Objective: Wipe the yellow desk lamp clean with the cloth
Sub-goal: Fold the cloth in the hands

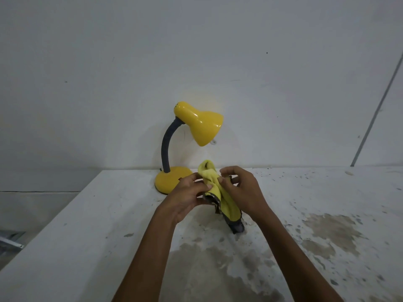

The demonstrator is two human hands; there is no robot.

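The yellow desk lamp [199, 124] stands upright near the wall, with a grey bendy neck and a round yellow base. Its shade tilts down to the right. In front of the base, both hands hold a bunched yellow cloth [220, 196] with a dark grey edge above the table. My left hand [185, 196] pinches the cloth's left side, and its fingers cover part of the lamp base. My right hand [244, 190] grips the cloth from the right. The cloth does not touch the lamp.
The white table [87, 236] has worn, stained patches at centre and right. Its left edge drops off to a lower floor area. A white wall stands close behind the lamp, and a thin grey conduit [375, 114] slants down the wall at the right.
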